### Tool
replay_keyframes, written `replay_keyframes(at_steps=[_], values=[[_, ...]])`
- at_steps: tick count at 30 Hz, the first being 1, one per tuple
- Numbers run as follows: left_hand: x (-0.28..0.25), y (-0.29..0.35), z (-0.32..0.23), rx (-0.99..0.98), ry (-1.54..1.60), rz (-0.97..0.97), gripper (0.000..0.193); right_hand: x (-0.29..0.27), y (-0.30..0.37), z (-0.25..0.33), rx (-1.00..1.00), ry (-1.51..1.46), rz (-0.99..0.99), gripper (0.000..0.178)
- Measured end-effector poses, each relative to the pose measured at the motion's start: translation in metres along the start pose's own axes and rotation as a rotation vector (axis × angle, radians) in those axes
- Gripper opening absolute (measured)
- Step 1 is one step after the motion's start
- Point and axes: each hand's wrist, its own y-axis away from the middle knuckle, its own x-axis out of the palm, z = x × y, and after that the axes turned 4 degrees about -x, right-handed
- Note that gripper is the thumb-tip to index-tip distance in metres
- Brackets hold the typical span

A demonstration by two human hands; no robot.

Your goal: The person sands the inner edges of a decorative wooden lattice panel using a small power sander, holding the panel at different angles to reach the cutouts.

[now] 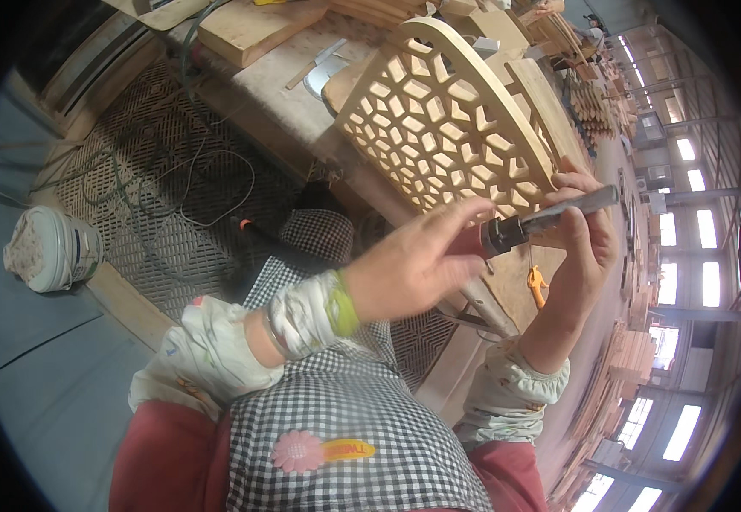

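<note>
My left hand (pixel 417 260) is curled around the red body of a hand tool (pixel 474 241) with a black neck; its exact kind I cannot make out. From the neck a flat grey piece, perhaps a strip of sandpaper (pixel 579 205), reaches to the right. The fingers of my right hand (pixel 590 239) are closed on this grey piece, thumb in front. Just beyond both hands a pale wooden panel (pixel 473 141) with a curved top rim and many angular cut-outs stands tilted on the workbench (pixel 289 109).
An orange clip-like tool (pixel 537 286) sits below my hands. Thick boards (pixel 259 30) lie at the back left. Hoses and a thin white cable (pixel 251 183) trail over the patterned mat (pixel 165 222). A dusty white bucket (pixel 76 247) stands left. Wood stacks (pixel 618 384) line the right.
</note>
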Motion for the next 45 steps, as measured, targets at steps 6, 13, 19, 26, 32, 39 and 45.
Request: replay_keyframes(at_steps=[6, 13, 19, 26, 32, 39, 45], values=[[-0.048, -0.052, 0.049, -0.449, 0.367, 0.687, 0.056, -0.006, 0.002, -0.012, -0.204, 0.115, 0.125, 0.028], [-0.027, -0.058, 0.054, -0.487, 0.783, 0.768, 0.103, -0.014, 0.004, -0.010, -0.218, -0.065, 0.080, 0.038], [-0.024, -0.008, 0.043, -0.486, 0.897, 0.706, 0.090, 0.005, 0.007, 0.008, -0.103, 0.190, -0.056, 0.045], [-0.072, 0.111, 0.006, -0.634, 1.110, 0.365, 0.075, 0.019, 0.019, 0.009, 0.019, 0.759, -0.074, 0.028], [-0.044, 0.150, -0.035, -0.735, 0.411, -0.099, 0.047, 0.025, 0.027, 0.022, 0.013, 0.774, -0.108, 0.047], [-0.033, 0.132, -0.041, -0.666, 0.354, -0.226, 0.041, 0.023, 0.034, 0.030, 0.005, 0.798, -0.101, 0.049], [-0.006, 0.109, -0.046, -0.196, -0.790, -0.380, 0.049, 0.023, 0.036, 0.030, -0.012, 0.795, -0.109, 0.051]])
